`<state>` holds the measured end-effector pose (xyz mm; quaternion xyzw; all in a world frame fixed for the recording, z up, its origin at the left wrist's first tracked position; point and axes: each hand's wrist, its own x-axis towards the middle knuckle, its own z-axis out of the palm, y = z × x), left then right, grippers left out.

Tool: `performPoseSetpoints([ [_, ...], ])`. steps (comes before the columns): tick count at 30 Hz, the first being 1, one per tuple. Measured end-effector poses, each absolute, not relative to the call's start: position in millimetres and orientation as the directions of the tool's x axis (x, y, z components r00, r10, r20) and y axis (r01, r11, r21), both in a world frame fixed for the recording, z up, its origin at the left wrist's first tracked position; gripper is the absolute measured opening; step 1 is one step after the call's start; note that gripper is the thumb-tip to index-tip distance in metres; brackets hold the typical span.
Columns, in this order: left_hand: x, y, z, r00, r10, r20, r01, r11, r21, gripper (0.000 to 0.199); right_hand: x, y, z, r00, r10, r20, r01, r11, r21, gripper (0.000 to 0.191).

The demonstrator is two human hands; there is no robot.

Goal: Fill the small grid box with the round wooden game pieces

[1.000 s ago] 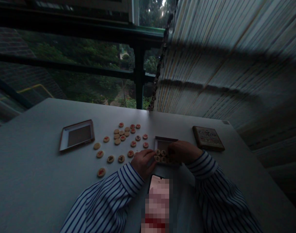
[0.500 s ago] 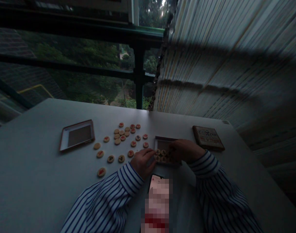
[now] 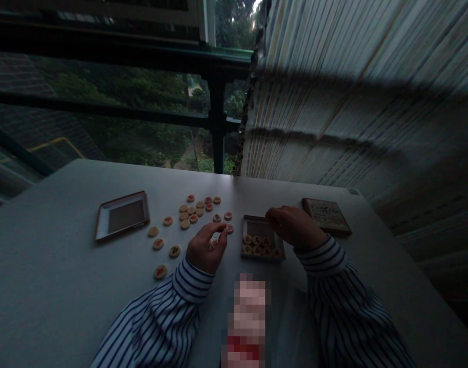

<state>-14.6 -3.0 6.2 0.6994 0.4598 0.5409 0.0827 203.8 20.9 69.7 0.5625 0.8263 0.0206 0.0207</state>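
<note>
My left hand (image 3: pixel 207 248) hovers over the loose round pieces, thumb and forefinger apart, with nothing seen between them. A red-marked piece (image 3: pixel 229 228) lies just beyond its fingertips, and another shows in the gap below. My right hand (image 3: pixel 295 226) is above the right side of an open box (image 3: pixel 259 227), its fingers drawn together; whether they hold a piece is hidden. Inside the box, two rows of dark-marked round pieces (image 3: pixel 257 250) fill the near part. More pieces, some blank side up (image 3: pixel 185 224), are spread on the white table (image 3: pixel 65 286) left of the box.
A shallow tray-like lid (image 3: pixel 126 215) lies at the left. A flat box with writing (image 3: pixel 328 215) sits at the right, past my right hand. Near the table's front is a phone-like, pixelated object (image 3: pixel 249 317). Window and curtain (image 3: pixel 314 102) stand behind.
My left hand has left the box edge and moved left over the loose pieces. My right hand has lifted back from the pieces in the box, uncovering the front row's right end.
</note>
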Motion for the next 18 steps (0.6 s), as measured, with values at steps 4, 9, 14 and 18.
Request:
performPoseSetpoints([
  [4,-20.8,-1.9,7.7,-0.099,0.737,0.669,0.562,-0.513,0.648,0.014,204.0,19.7,71.7,-0.37,0.929,0.029,0.928,0.367,0.058,0.025],
  [9,-28.2,2.3,5.9,-0.134,0.745,0.653,0.579,-0.476,0.662,0.014,206.7,18.3,74.2,-0.4,0.915,-0.046,0.914,0.402,0.053,0.024],
  [14,-32.3,2.4,7.0,-0.148,0.772,0.618,0.564,-0.448,0.694,0.016,207.5,15.8,77.5,-0.423,0.904,-0.059,0.904,0.426,0.046,0.021],
  [18,-41.1,-2.0,12.1,-0.206,0.805,0.556,0.557,-0.371,0.743,0.019,206.3,14.5,79.2,-0.427,0.904,-0.022,0.903,0.428,0.041,0.021],
])
